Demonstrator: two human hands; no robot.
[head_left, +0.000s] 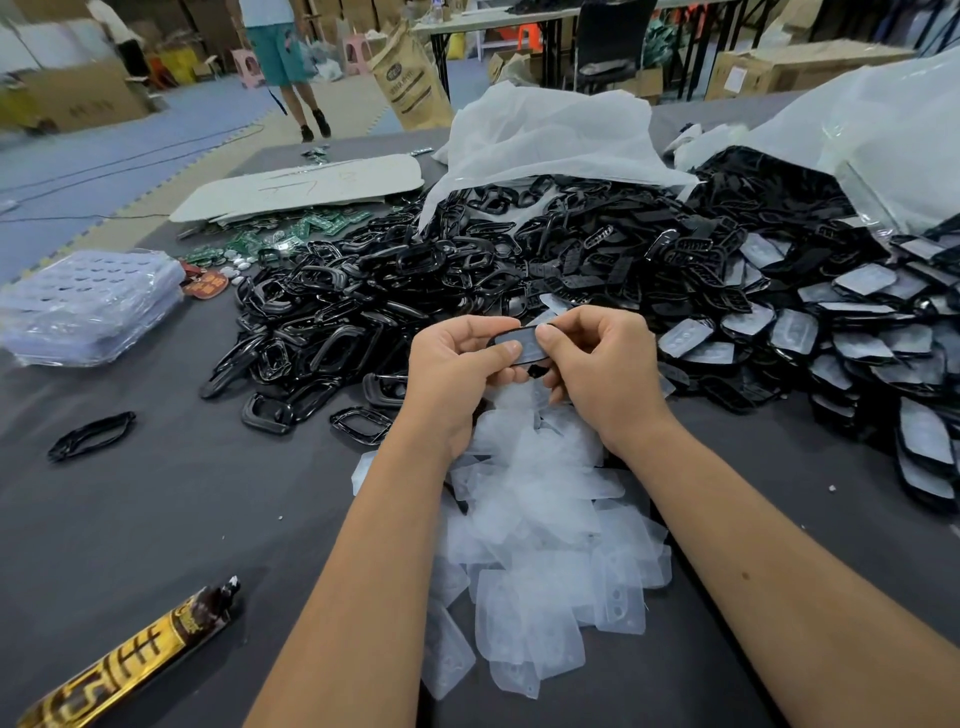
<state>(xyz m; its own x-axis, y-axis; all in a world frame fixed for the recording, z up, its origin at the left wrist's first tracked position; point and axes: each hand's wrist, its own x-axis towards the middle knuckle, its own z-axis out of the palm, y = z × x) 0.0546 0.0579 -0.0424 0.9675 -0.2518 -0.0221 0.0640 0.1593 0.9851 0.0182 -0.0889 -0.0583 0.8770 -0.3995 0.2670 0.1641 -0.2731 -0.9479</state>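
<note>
- head view: left hand (452, 374) and right hand (608, 364) are meeting over the near middle of the table (156, 509), both holding one black shell (519, 345).
- left hand is curling round the shell's left end, thumb lying across its face.
- right hand is pinching the shell's right end, thumb tip pressing on top.
- shell is hanging clear of the table, long side running left to right, with a pale film covering its face.
- clear films (545, 525) are lying in a loose heap directly below the hands and between the forearms.
- black frames (332, 312) are piling up behind and to the left of the hands, with one loose frame (91, 435) lying well apart at the left.
- filmed shells (841, 338) are spilling from a white bag (883, 119) at the right.
- green boards (311, 226) are lying behind the frames, near a cardboard sheet (311, 187).
- tray stack (88, 306) is sitting at the left edge.
- gold wrapper (135, 654) is lying at the near left corner.
</note>
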